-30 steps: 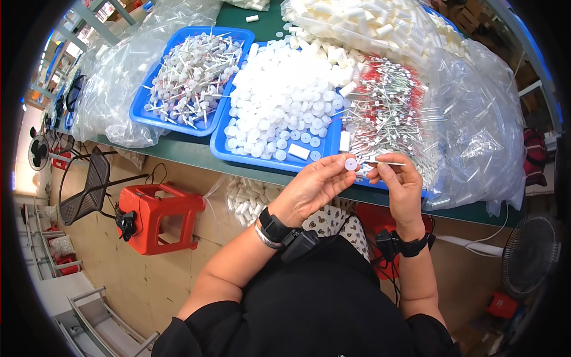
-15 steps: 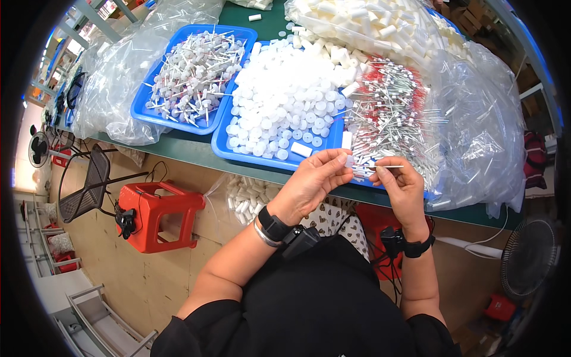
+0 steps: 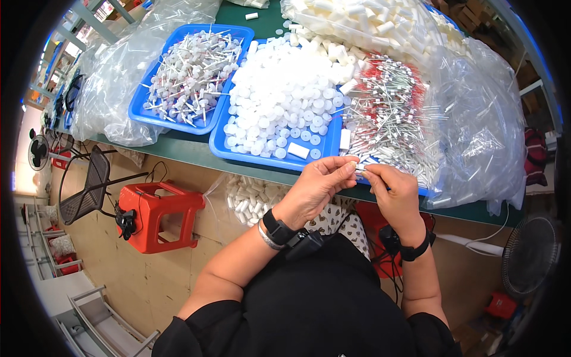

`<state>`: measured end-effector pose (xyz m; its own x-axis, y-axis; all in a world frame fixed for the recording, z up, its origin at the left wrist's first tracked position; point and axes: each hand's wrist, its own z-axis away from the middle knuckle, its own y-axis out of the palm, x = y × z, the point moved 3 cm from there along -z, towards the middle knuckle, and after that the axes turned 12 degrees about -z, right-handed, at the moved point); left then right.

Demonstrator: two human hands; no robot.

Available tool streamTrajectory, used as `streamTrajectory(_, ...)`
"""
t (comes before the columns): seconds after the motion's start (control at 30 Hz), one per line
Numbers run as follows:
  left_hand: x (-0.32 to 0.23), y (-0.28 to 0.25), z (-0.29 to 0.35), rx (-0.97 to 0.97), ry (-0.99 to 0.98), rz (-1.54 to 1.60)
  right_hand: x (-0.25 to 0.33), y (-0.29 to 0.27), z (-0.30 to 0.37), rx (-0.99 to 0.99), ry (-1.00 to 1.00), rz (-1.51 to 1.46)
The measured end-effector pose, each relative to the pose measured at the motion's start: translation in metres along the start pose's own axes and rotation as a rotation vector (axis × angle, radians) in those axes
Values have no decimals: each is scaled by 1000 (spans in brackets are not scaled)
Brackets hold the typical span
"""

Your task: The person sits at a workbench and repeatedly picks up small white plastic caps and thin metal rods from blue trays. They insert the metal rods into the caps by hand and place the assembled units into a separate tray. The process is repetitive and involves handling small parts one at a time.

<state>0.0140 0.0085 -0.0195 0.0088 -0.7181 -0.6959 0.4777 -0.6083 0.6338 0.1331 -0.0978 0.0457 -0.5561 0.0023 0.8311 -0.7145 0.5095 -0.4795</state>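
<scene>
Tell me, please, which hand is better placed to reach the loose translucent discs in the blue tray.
Probably the left hand: it is nearer the translucent discs, whereas the right hand is nearer the thin-stemmed parts.

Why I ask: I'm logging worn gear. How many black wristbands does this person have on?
2: one black wristband on the left wrist, a second black wristband on the right wrist. Both show plainly.

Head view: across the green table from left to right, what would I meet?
Left plastic bag, left blue tray of white-stemmed pieces, right blue tray of whitish discs, heap of red and silvery pins, right plastic bag.
</scene>
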Motion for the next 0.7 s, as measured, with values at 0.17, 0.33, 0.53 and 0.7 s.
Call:
streamTrajectory(0.17, 8, 1, -1, 61, -22, 48, 0, 3, 2, -20, 211, -201)
streamTrajectory(0.33, 4, 1, -2, 52, -46, 64, 7, 9, 1, -67, -176, 113)
streamTrajectory(0.53, -7, -7, 0, -75, 99, -19, -18, -11, -9, -39, 255, -211)
streamTrajectory(0.7, -19, -12, 4, -157, 131, -29, -37, -28, -14, 89, -42, 325)
